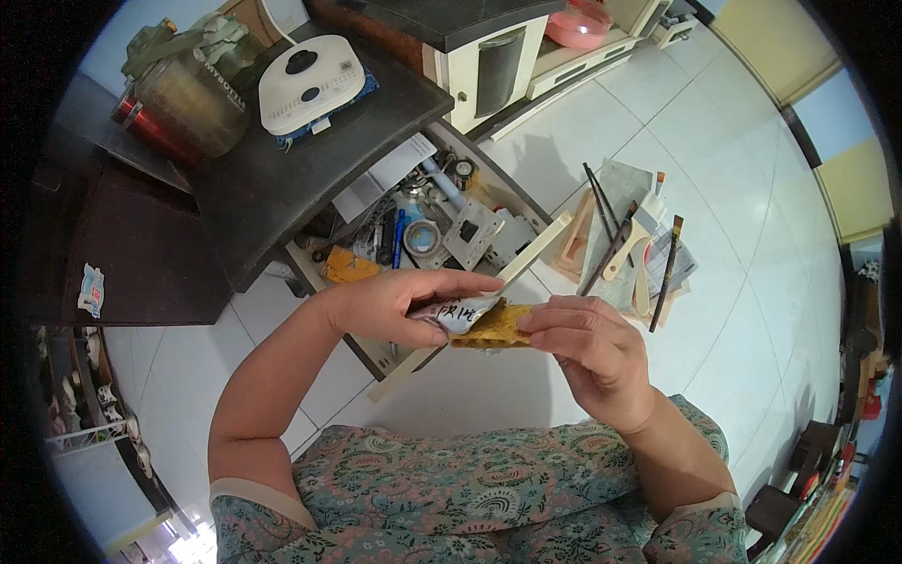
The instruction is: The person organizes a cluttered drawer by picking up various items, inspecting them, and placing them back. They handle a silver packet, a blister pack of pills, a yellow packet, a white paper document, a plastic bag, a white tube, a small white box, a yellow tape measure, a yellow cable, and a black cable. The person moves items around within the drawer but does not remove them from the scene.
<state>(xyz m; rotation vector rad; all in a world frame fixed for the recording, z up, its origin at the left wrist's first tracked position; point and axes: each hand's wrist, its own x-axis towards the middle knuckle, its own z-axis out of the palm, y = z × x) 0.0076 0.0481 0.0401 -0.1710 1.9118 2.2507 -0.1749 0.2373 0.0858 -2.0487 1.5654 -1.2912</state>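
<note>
My left hand [381, 305] is curled round a small silvery-white packet [458, 313] with dark handwriting on it. With fingertips and thumb pinched together, my right hand [592, 352] grips the right end of a flat yellow piece [498, 325]. The yellow piece's left end meets the packet's mouth; whether it lies inside or just under it I cannot tell. Both are held above the front of a pulled-out drawer [536, 246]. Inside it lie a roll of tape [422, 238], blue pens [399, 235], a white wall-socket plate [473, 233] and an orange packet [350, 266].
A dark countertop [385, 141] overhangs the drawer, with a white appliance [313, 83] and a large bottle [193, 108] on it. Brushes [667, 273] and flat sheets lie on the tiled floor to the right. A pink basin [578, 25] sits on a far shelf.
</note>
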